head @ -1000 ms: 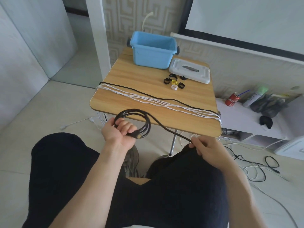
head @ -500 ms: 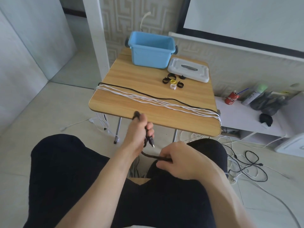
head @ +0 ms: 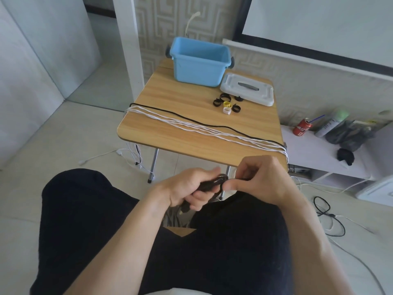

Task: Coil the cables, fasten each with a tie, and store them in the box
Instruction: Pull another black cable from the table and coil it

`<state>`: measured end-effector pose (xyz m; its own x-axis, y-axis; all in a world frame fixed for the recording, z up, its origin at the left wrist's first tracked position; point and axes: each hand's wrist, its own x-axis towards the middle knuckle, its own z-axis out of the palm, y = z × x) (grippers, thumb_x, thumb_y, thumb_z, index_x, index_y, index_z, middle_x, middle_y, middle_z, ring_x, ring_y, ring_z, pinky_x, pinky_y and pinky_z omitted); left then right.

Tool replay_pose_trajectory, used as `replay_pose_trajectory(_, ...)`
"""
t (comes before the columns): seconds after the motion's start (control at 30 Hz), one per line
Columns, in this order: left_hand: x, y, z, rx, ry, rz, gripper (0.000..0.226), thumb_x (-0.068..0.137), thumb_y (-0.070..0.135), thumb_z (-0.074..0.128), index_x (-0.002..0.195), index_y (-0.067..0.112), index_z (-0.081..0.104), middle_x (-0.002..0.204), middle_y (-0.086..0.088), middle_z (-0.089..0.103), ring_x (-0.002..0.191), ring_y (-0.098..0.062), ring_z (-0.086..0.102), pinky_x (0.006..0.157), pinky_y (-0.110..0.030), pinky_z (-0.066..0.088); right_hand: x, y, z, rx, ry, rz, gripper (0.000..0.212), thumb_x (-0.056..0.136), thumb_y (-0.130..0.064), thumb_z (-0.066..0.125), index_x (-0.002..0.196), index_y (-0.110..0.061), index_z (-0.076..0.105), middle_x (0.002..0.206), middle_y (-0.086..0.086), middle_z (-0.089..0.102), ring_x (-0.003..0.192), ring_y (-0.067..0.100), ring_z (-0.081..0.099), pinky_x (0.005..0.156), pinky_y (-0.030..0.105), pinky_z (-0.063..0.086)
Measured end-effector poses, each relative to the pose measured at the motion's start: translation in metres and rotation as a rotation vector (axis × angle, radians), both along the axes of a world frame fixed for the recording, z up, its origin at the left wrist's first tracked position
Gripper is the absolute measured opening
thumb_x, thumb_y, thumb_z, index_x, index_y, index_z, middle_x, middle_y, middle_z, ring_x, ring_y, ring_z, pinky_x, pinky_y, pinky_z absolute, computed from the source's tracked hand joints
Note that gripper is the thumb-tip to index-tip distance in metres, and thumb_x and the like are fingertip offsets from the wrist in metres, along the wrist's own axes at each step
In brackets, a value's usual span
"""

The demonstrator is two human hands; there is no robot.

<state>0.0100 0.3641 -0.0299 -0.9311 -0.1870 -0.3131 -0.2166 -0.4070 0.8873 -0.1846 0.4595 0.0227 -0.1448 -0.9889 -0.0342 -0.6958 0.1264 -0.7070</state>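
While the wooden table (head: 191, 133) carries the open blue box (head: 197, 60) at its far edge, a seated person works just off its near edge, above the lap. To the right of the box on the table lies the white lid (head: 247, 89); nearer, white cords (head: 191, 127) and one black cord (head: 182, 116) stretch across the top. The left hand (head: 189, 188) is clenched around a bunched black cable (head: 212, 184); the right hand (head: 259, 179) pinches its loose strand. Small ties (head: 226, 104) wait mid-table. Keeping the loops even and firmly gripped should stop the coil springing apart before a tie goes on.
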Motion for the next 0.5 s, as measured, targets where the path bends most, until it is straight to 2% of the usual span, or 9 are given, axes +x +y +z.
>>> replay_pose_trajectory(0.07, 0.011, -0.009, -0.003, 0.060, 0.038, -0.038, 0.055, 0.099, 0.061, 0.037, 0.077, 0.013, 0.050, 0.048, 0.007, 0.030, 0.038, -0.012, 0.022, 0.043, -0.027, 0.023, -0.013, 0.002, -0.001, -0.010, 0.004, -0.053, 0.044, 0.059, -0.063, 0.080, 0.067, -0.021, 0.072, 0.060, 0.000, 0.066, 0.053, 0.015, 0.055, 0.051, 0.031, 0.045)
replay_pose_trajectory(0.1, 0.016, -0.013, -0.003, 0.084, 0.045, -0.052, 0.054, 0.096, 0.062, 0.043, 0.076, 0.013, 0.050, 0.047, 0.008, 0.030, 0.037, -0.011, 0.021, 0.043, -0.027, 0.022, -0.019, 0.004, -0.001, -0.044, 0.010, -0.100, 0.043, 0.061, -0.064, 0.076, 0.067, -0.022, 0.072, 0.059, -0.001, 0.065, 0.053, 0.015, 0.054, 0.052, 0.031, 0.045)
replay_pose_trajectory(0.2, 0.025, -0.018, -0.002, 0.136, 0.088, -0.109, 0.043, 0.093, 0.052, 0.059, 0.077, 0.013, 0.052, 0.047, 0.009, 0.031, 0.037, -0.009, 0.023, 0.042, -0.026, 0.022, -0.030, 0.005, -0.001, -0.132, -0.052, -0.235, 0.038, 0.070, -0.059, 0.073, 0.066, -0.020, 0.070, 0.057, -0.004, 0.062, 0.051, 0.005, 0.047, 0.051, 0.019, 0.040)
replay_pose_trajectory(0.3, 0.022, -0.015, 0.000, 0.194, 0.161, -0.138, 0.039, 0.096, 0.047, 0.055, 0.076, 0.013, 0.053, 0.045, 0.010, 0.033, 0.035, -0.010, 0.021, 0.041, -0.024, 0.022, -0.026, 0.001, -0.008, -0.130, -0.037, -0.265, 0.035, 0.080, -0.051, 0.076, 0.066, -0.020, 0.069, 0.058, 0.000, 0.061, 0.052, 0.007, 0.045, 0.052, 0.022, 0.039)
replay_pose_trajectory(0.4, 0.019, -0.015, 0.002, 0.330, 0.251, -0.039, 0.036, 0.097, 0.045, 0.054, 0.073, 0.018, 0.050, 0.046, 0.012, 0.032, 0.035, -0.008, 0.022, 0.039, -0.022, 0.025, -0.023, -0.003, -0.015, -0.106, 0.030, -0.284, 0.049, 0.084, -0.061, 0.064, 0.065, -0.016, 0.065, 0.053, -0.006, 0.046, 0.051, 0.007, 0.038, 0.051, 0.022, 0.033)
replay_pose_trajectory(0.5, 0.020, -0.019, 0.002, 0.499, 0.390, 0.192, 0.039, 0.102, 0.043, 0.041, 0.071, 0.021, 0.049, 0.048, 0.011, 0.025, 0.036, -0.007, 0.021, 0.038, -0.020, 0.028, -0.024, -0.001, -0.023, -0.073, 0.053, -0.245, 0.053, 0.088, -0.063, 0.053, 0.068, -0.015, 0.063, 0.056, 0.001, 0.049, 0.053, 0.010, 0.040, 0.053, 0.027, 0.035)
